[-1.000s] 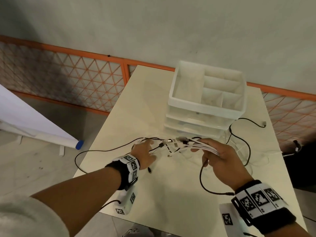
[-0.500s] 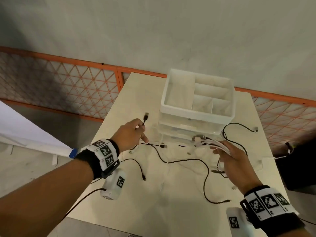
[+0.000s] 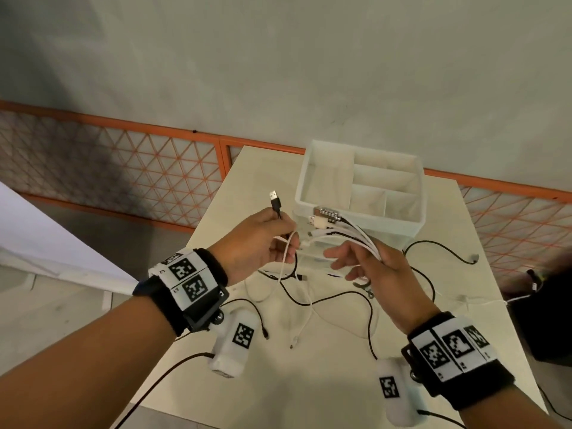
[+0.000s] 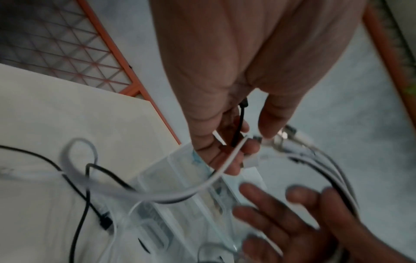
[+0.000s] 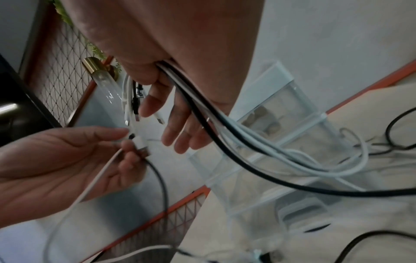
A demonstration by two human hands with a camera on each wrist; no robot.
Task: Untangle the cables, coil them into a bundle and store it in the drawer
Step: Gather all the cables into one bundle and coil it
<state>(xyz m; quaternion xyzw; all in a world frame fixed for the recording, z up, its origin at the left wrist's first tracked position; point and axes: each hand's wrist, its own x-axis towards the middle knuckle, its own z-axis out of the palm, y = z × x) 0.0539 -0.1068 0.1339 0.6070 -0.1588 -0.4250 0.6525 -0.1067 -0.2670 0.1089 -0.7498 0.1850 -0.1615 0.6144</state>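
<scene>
My left hand point(image 3: 283, 232) is raised above the table and pinches a black cable point(image 3: 276, 205) just below its USB plug, which points up. A white cable point(image 3: 286, 258) loops through the same fingers point(image 4: 231, 156). Close to its right, my right hand point(image 3: 356, 258) grips a cable bundle point(image 3: 356, 235) of several white and black cables, whose plugs point(image 3: 325, 216) fan out to the left. In the right wrist view the cable bundle point(image 5: 202, 110) runs out under the thumb while the other fingers point(image 5: 180, 138) are stretched. The cables' slack trails down onto the table point(image 3: 309, 382).
A white drawer unit point(image 3: 418, 224) with an open compartment tray on top stands at the table's far side, just behind my hands. Loose black and white cables point(image 3: 356, 297) sprawl over the table's middle and right. Orange mesh fencing point(image 3: 139, 168) runs behind; a dark object point(image 3: 544, 305) sits off the right edge.
My left hand lifted the black USB end up and moved right, toward the right hand. My right hand raised the bundle off the table. Both hands now meet before the drawer unit.
</scene>
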